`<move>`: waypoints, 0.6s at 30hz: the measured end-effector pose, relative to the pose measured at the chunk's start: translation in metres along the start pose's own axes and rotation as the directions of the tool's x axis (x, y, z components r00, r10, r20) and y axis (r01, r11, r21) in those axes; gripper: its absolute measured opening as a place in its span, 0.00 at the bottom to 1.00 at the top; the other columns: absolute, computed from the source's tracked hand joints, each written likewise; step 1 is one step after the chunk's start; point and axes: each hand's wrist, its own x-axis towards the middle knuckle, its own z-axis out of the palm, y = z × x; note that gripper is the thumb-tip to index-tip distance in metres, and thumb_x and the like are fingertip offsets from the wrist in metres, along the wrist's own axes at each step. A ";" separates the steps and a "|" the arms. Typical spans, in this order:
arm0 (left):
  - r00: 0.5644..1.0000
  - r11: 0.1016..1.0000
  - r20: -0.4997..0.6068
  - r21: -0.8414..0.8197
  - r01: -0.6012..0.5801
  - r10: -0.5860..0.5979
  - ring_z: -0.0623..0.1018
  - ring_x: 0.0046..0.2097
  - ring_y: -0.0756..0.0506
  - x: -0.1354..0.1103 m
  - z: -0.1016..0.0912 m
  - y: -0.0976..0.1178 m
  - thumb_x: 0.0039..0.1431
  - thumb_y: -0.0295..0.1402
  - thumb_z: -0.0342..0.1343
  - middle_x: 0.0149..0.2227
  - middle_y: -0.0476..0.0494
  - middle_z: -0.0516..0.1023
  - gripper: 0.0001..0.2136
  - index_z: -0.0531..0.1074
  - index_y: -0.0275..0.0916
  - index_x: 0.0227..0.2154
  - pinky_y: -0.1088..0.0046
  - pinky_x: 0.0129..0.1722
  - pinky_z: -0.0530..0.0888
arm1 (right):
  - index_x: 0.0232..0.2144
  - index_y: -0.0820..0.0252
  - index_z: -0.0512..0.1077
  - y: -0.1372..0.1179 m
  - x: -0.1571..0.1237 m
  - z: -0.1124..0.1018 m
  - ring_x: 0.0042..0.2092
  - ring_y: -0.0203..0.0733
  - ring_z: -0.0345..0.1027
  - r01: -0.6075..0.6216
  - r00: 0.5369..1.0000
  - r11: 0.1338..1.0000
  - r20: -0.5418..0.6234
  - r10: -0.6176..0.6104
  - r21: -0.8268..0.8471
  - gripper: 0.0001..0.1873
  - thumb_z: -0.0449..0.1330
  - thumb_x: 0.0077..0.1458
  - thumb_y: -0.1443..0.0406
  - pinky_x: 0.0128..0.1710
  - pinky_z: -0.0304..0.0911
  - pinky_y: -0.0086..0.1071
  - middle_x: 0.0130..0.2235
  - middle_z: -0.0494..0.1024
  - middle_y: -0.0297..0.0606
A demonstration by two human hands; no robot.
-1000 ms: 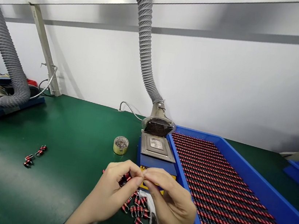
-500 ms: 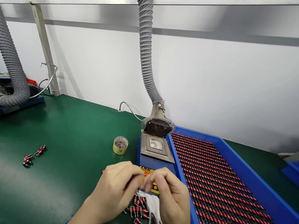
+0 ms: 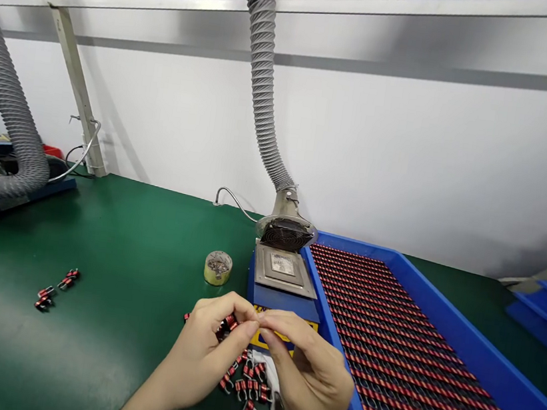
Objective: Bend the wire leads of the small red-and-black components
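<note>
My left hand (image 3: 215,345) and my right hand (image 3: 310,368) meet at the fingertips, thumb and forefinger of each pinched together. Whatever sits between the fingertips is too small or hidden to make out. Below and between them lies a loose cluster of small red-and-black wire-wound coils (image 3: 252,388) with bent silvery leads. A white cloth or glove (image 3: 270,371) lies under my right hand, partly covered by it. Just beyond the hands stands a blue heating unit (image 3: 286,301) with a metal top plate (image 3: 281,266); my fingers hide part of its yellow front panel.
A large blue tray (image 3: 477,339) on the right holds dense rows of coils. A fume hood (image 3: 287,223) on a grey hose hangs above the metal plate. A small round yellowish tub (image 3: 216,276) stands left of it. Several coils (image 3: 45,298) lie far left on the green table.
Both hands have drawn together, and their fingertips, apart before, now touch. The left hand has opened up a gap showing coils behind it. The view has shifted slightly.
</note>
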 end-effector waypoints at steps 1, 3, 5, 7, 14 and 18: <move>1.000 1.000 0.003 0.000 -0.006 0.006 0.68 0.29 0.53 0.000 0.000 0.001 0.63 0.33 0.49 0.26 0.51 0.72 0.09 0.69 0.37 0.28 0.78 0.29 0.63 | 0.40 0.53 0.75 0.000 0.000 0.000 0.35 0.40 0.74 0.005 1.000 1.000 0.005 -0.005 0.008 0.18 0.60 0.52 0.79 0.35 0.71 0.32 0.34 0.79 0.35; 1.000 1.000 0.007 0.014 -0.016 0.016 0.69 0.29 0.53 -0.001 -0.001 0.002 0.63 0.33 0.49 0.26 0.51 0.72 0.09 0.69 0.37 0.28 0.78 0.30 0.63 | 0.39 0.53 0.76 0.000 0.002 -0.001 0.35 0.41 0.74 -0.015 1.000 0.999 0.023 0.014 0.046 0.17 0.60 0.53 0.78 0.34 0.71 0.33 0.33 0.79 0.36; 1.000 0.999 0.011 0.039 -0.022 0.022 0.69 0.29 0.53 -0.002 -0.001 0.002 0.62 0.32 0.50 0.26 0.52 0.72 0.09 0.69 0.37 0.27 0.79 0.30 0.63 | 0.38 0.54 0.76 0.000 0.003 -0.002 0.35 0.42 0.73 -0.045 0.998 0.996 0.054 0.041 0.083 0.15 0.60 0.54 0.77 0.34 0.71 0.34 0.32 0.79 0.36; 0.999 0.997 0.018 0.071 -0.034 0.033 0.69 0.28 0.54 -0.001 -0.001 0.002 0.63 0.31 0.50 0.25 0.52 0.71 0.09 0.69 0.37 0.27 0.80 0.30 0.64 | 0.37 0.54 0.75 0.000 0.004 -0.004 0.35 0.41 0.73 -0.032 0.997 0.997 0.067 0.027 0.075 0.14 0.59 0.54 0.77 0.35 0.70 0.34 0.32 0.78 0.36; 0.886 0.779 0.035 0.462 -0.424 0.462 0.67 0.25 0.52 -0.002 0.007 -0.004 0.61 0.22 0.48 0.24 0.50 0.71 0.06 0.67 0.36 0.31 0.77 0.25 0.63 | 0.27 0.59 0.67 -0.004 0.000 -0.004 0.28 0.36 0.65 -0.305 0.947 0.945 0.148 0.287 0.120 0.11 0.52 0.62 0.67 0.28 0.63 0.29 0.25 0.69 0.34; 0.901 0.824 -0.007 0.407 -0.393 0.433 0.67 0.24 0.53 -0.003 0.007 -0.002 0.61 0.22 0.48 0.24 0.51 0.71 0.06 0.66 0.37 0.30 0.78 0.25 0.63 | 0.22 0.59 0.62 -0.004 0.001 -0.004 0.21 0.34 0.61 -0.549 0.836 0.658 0.317 0.449 0.515 0.19 0.50 0.64 0.60 0.24 0.61 0.28 0.18 0.62 0.30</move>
